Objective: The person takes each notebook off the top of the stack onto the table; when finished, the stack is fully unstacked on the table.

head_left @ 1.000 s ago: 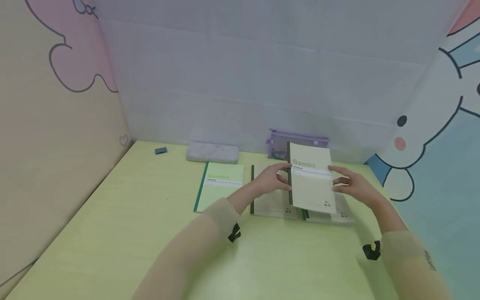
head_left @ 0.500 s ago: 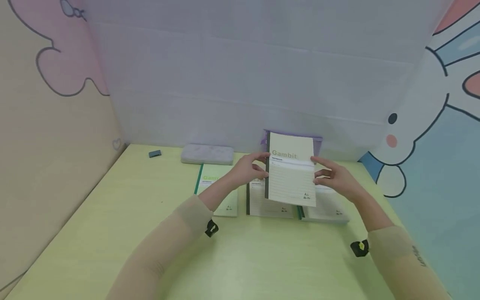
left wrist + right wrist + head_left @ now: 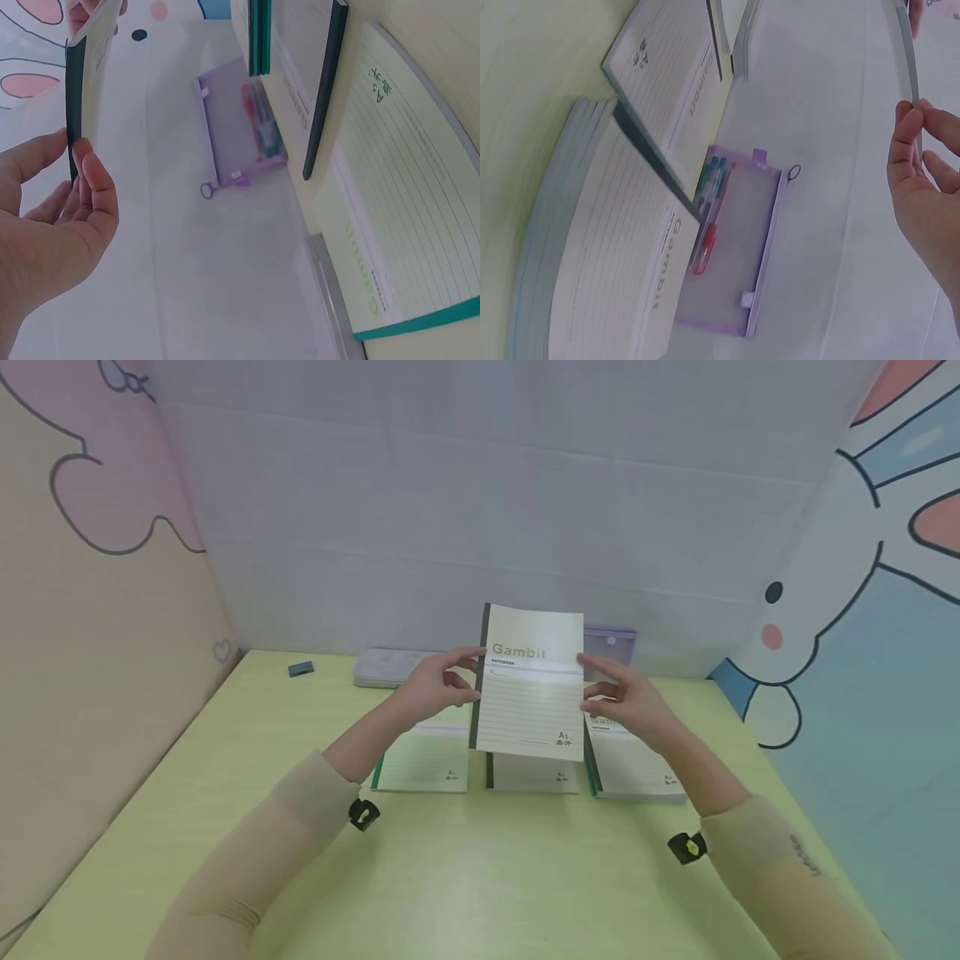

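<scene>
A cream notebook (image 3: 531, 693) with a dark spine and "Gambit" on its cover is held up above the table by both hands. My left hand (image 3: 437, 687) pinches its spine edge between thumb and fingers, plainly seen in the left wrist view. On the opposite edge my right hand (image 3: 626, 700) pinches the pages' side. Below lie a green-spined notebook (image 3: 423, 764) at left, a dark-spined notebook (image 3: 532, 773) partly hidden under the raised one, and a stack of notebooks (image 3: 637, 768) at right.
Behind the notebooks lies a pale pencil case (image 3: 382, 667), partly covered by the left hand. A purple zip pouch (image 3: 735, 240) with pens leans against the back wall. A small dark blue block (image 3: 301, 669) sits at the table's far left.
Both hands have carried the cream notebook leftward and up, from over the right-hand stack to over the middle notebook. The head view has shifted slightly.
</scene>
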Action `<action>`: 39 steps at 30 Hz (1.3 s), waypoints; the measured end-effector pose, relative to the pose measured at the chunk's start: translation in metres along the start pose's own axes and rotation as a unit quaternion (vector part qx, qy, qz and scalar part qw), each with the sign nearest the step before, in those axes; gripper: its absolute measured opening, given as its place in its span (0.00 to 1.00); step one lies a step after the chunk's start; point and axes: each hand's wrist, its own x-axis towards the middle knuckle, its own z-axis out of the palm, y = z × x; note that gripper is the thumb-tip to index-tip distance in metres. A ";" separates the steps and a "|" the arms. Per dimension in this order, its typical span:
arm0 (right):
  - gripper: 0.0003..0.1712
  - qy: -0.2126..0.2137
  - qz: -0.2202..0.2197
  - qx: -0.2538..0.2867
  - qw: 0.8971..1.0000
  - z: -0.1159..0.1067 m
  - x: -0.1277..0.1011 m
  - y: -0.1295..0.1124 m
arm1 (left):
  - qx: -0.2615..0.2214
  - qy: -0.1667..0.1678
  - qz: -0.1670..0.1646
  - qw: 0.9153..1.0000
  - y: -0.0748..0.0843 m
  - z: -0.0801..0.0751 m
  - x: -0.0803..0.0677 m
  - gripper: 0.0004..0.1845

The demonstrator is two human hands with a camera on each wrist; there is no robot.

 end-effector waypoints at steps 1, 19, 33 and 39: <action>0.42 0.001 -0.002 0.007 1.000 0.004 0.002 -0.003 | 0.004 0.003 -0.002 1.000 0.000 -0.004 -0.003 0.35; 0.42 0.021 0.012 0.007 1.000 0.098 0.044 -0.035 | 0.038 0.037 -0.043 0.998 -0.036 -0.076 -0.056 0.37; 0.45 -0.015 0.041 0.054 0.998 0.156 0.068 -0.025 | 0.002 0.010 -0.055 0.998 -0.077 -0.112 -0.084 0.40; 0.44 -0.021 0.042 0.066 0.997 0.185 0.078 -0.017 | 0.016 0.016 -0.077 0.997 -0.097 -0.125 -0.095 0.40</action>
